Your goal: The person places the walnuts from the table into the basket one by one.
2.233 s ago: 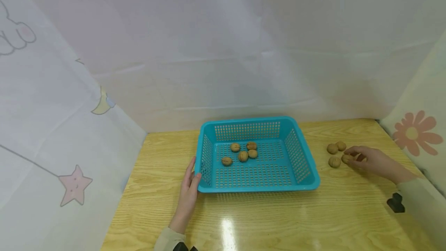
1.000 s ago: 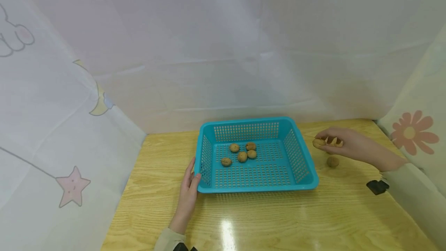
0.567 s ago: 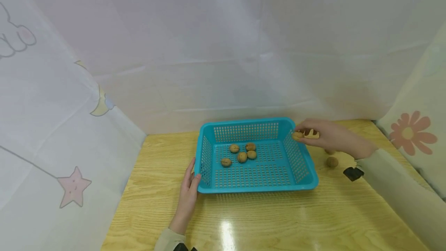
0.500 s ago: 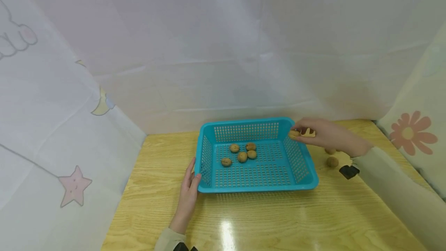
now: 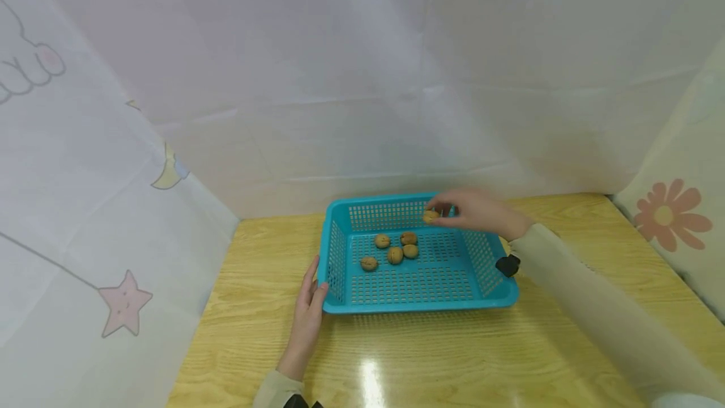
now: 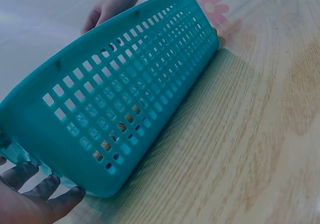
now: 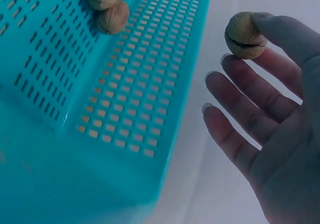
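A walnut (image 5: 431,216) was held by the right hand (image 5: 476,209) — pinched between thumb and forefinger, with the other fingers extended. It was seen against the far wall of the blue basket (image 5: 419,305) in the head view, raised clear of the basket floor. The near-left part of the basket rim was gripped by the left hand (image 5: 308,315), thumb placed on the rim, fingers along the outer wall. Five loose walnuts (image 5: 395,255) were noted on the basket floor — four grouped, one lying apart toward the left. The basket was supported by the wood-grain table (image 5: 442,357).
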A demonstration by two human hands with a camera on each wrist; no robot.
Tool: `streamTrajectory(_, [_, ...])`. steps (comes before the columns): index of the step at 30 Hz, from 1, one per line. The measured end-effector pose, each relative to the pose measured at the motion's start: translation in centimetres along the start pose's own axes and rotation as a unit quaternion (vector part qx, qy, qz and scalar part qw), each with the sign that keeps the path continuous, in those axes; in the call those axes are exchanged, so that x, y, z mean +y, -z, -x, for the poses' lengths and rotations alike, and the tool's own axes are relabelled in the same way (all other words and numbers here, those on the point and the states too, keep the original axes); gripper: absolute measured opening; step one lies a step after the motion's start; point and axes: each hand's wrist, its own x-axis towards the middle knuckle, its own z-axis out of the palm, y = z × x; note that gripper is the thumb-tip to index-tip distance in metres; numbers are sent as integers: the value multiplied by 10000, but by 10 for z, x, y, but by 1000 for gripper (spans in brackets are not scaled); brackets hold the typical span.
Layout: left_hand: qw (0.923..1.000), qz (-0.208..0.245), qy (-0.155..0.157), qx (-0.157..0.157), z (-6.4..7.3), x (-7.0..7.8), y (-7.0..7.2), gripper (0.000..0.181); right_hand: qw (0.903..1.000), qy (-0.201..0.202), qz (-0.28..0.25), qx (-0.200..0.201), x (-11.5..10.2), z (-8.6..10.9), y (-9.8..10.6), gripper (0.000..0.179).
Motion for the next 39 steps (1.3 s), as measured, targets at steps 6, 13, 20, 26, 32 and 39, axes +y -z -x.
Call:
streamTrajectory(6, [10000, -46, -6, 9, 0, 0, -1, 59, 9988, -126, -417, -226, 0, -19, -19, 33])
streamTrajectory(13, [9999, -127, 31, 45, 0, 1, -1, 58, 9978, -592, -199, -234, 10, -31, -40, 30])
streamTrajectory(20, [9996, -201, 101, 162, 0, 2, -2, 59, 9886, -1434, 22, -457, 20, -38, -60, 26])
streamTrajectory(26, [9995, -198, 184, 149, 1, 3, -2, 59, 9798, -1791, 72, -889, 23, -42, -69, 16])
streamTrajectory(32, [9995, -173, 209, 146, 1, 2, -2, 59, 9759, -1890, 272, -1059, 17, -42, -71, 20])
streamTrajectory(39, [9999, -60, 115, 99, 0, 2, -2, 60, 9823, -1759, 32, -642, 14, -36, -59, 27])
